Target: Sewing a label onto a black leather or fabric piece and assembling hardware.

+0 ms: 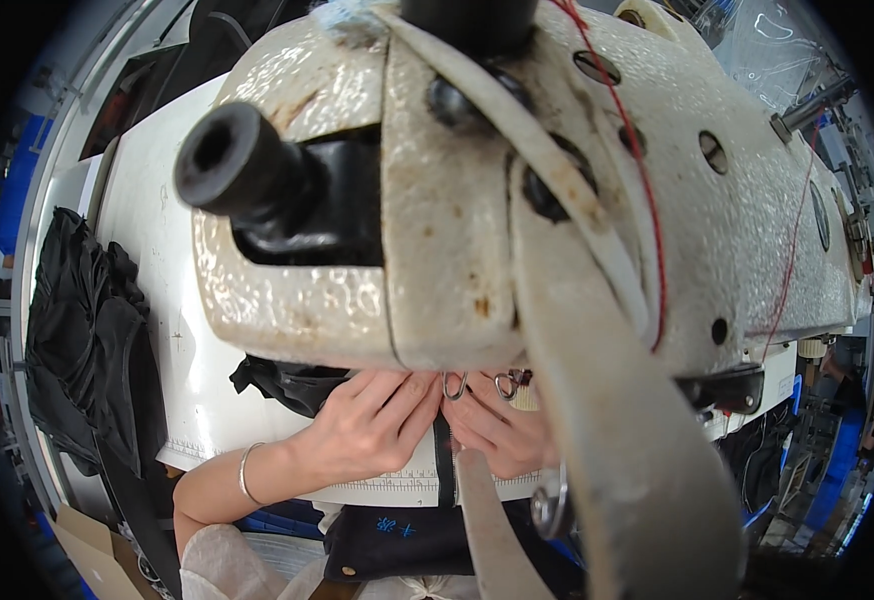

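A large off-white sewing machine fills the middle of the head view and hides what lies under its head. Just below it, my left hand has its fingers bent and pressed together beside a narrow black fabric strip. My right hand is at the strip's other side, its fingers also closed. The strip hangs from between both hands over the table's front edge. Bunched black cloth lies left of my left hand. Small metal loops show between my fingertips, which are partly hidden.
A heap of black fabric lies on the left of the white table, which has a ruler scale along its front edge. Red thread runs down the machine. A pale curved bar crosses in front at right. A cardboard box stands lower left.
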Tool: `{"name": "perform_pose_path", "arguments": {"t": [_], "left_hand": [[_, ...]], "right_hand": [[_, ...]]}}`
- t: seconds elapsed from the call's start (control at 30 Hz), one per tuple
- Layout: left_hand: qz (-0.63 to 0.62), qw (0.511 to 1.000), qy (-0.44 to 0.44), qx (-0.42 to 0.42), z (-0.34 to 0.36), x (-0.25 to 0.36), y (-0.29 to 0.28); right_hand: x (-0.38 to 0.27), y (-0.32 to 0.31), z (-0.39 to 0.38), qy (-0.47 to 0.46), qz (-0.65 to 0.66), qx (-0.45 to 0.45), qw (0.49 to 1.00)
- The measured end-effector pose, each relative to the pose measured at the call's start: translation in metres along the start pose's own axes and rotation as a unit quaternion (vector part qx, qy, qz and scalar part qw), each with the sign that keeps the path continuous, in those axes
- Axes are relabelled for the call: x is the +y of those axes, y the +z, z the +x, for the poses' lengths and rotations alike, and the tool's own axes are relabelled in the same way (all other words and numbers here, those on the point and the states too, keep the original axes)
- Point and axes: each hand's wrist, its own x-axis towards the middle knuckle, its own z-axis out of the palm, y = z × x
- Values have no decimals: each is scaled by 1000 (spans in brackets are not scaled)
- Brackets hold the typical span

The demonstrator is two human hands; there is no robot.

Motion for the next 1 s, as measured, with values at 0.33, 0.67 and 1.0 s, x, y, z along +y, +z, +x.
{"name": "perform_pose_path", "arguments": {"t": [0.33,0.67,1.0], "left_hand": [[-2,999,-32,32,4,-22,6],[-52,982,-182,12,23,-17,-21],[-4,992,10,-126,-13,8,-63]], "right_hand": [[5,13,-13,157,184,-59,968],[15,-9,14,88,-58,-27,994],[-104,-25,-7,379,706,83,593]]}}
